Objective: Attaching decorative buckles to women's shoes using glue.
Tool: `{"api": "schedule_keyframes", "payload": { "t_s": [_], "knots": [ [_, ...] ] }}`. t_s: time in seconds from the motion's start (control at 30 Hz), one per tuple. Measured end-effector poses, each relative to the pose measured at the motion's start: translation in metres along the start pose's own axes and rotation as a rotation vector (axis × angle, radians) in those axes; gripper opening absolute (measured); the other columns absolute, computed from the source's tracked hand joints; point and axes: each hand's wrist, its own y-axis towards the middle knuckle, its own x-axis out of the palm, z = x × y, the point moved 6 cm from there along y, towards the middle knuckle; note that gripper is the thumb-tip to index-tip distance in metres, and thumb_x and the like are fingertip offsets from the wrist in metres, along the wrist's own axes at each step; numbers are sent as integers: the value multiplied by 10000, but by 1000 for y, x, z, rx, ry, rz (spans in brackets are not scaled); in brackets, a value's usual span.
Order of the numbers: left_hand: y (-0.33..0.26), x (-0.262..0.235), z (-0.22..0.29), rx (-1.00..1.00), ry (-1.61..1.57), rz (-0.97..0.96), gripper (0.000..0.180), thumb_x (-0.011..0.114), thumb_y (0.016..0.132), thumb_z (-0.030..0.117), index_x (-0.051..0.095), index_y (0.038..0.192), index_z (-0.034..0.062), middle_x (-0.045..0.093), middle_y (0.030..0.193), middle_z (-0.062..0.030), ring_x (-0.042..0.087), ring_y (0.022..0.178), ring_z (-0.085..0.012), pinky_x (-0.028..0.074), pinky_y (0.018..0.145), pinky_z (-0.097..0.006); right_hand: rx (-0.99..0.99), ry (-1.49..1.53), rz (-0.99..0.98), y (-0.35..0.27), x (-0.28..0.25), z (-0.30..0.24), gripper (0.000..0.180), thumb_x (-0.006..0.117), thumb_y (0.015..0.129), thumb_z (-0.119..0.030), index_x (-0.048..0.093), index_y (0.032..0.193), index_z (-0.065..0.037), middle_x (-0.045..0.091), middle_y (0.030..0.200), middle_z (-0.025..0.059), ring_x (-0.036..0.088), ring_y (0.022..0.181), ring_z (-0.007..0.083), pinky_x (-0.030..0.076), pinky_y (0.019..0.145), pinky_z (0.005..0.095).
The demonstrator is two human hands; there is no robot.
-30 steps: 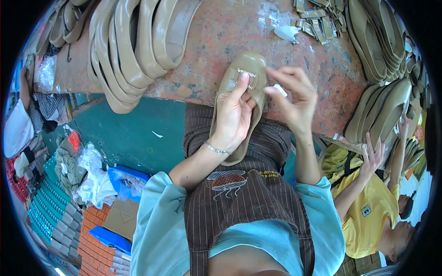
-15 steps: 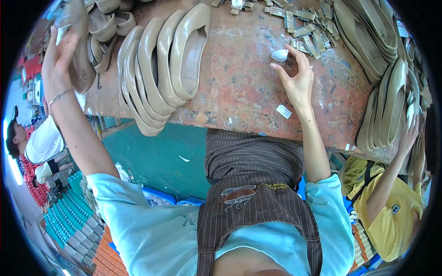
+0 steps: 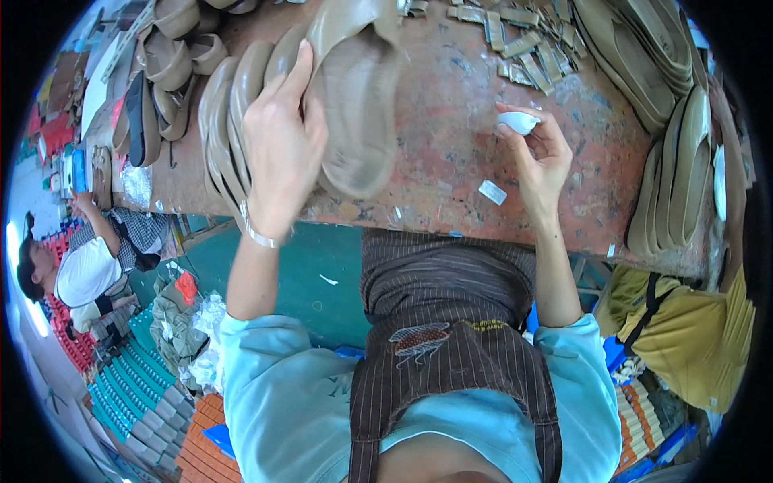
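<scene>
My left hand (image 3: 283, 141) is closed on a tan shoe (image 3: 358, 113), thumb and fingers at its side edge. The shoe is slightly blurred, its insole facing up and its upper at the far end. Just left of it, partly hidden by my hand, several glossy tan shoes (image 3: 216, 129) stand nested in a row. Above the right part of the table, my right hand (image 3: 547, 153) pinches a small white rounded thing (image 3: 518, 122) between thumb and fingers. Its exact kind cannot be made out. A small white label-like piece (image 3: 492, 192) lies near that hand.
Tan bow-like strap pieces (image 3: 535, 52) are heaped at the table's far side. More tan shoes (image 3: 668, 185) stack along the right edge, others (image 3: 165, 60) at far left. A person in yellow (image 3: 684, 346) is at right, another in white (image 3: 84, 270) at left.
My left hand has brought the shoe from the far left to the middle of the table. My right hand has closed on the white thing and moved slightly right and nearer me.
</scene>
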Motion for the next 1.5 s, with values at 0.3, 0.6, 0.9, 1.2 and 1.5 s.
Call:
{"api": "schedule_keyframes", "payload": {
  "t_s": [0.3, 0.6, 0.9, 1.2, 1.5],
  "knots": [
    [-163, 65, 56, -370, -182, -491, 475, 641, 803, 51, 542, 1264, -2, 566, 948, -162, 541, 660, -245, 461, 572, -321, 82, -146, -92, -52, -16, -14, 240, 663, 783, 51, 648, 1018, 7, 688, 970, 79, 642, 902, 135, 527, 785, 272],
    [-172, 115, 100, -1030, -1671, -285, 485, 502, 913, -13, 319, 1358, -73, 445, 1338, -194, 448, 1255, -257, 343, 1089, -380, -293, -576, -221, -52, -8, -34, 232, 744, 709, -25, 685, 933, -22, 683, 881, 85, 626, 772, 197, 503, 666, 292],
    [-146, 159, 102, -1058, -2332, 84, 274, 541, 861, -54, 507, 1133, -46, 555, 1195, -138, 519, 1124, -164, 392, 1014, -308, -334, -702, -255, -48, 0, -34, 240, 747, 713, -81, 679, 938, -34, 642, 803, 92, 581, 694, 235, 471, 606, 323],
    [-138, 153, 105, -964, -2275, 49, 400, 480, 819, -121, 476, 1216, -73, 541, 1236, -139, 491, 1179, -186, 347, 1052, -313, -362, -765, -327, -39, 7, -34, 220, 738, 730, -110, 667, 924, -35, 606, 766, 81, 561, 672, 242, 464, 588, 338],
    [-138, 155, 103, -917, -2233, 61, 415, 466, 816, -141, 474, 1224, -63, 534, 1246, -139, 491, 1178, -188, 365, 1029, -307, -294, -833, -398, -38, 9, -29, 206, 717, 754, -85, 675, 948, -31, 621, 796, 100, 588, 701, 243, 466, 609, 329]
  ]
}}
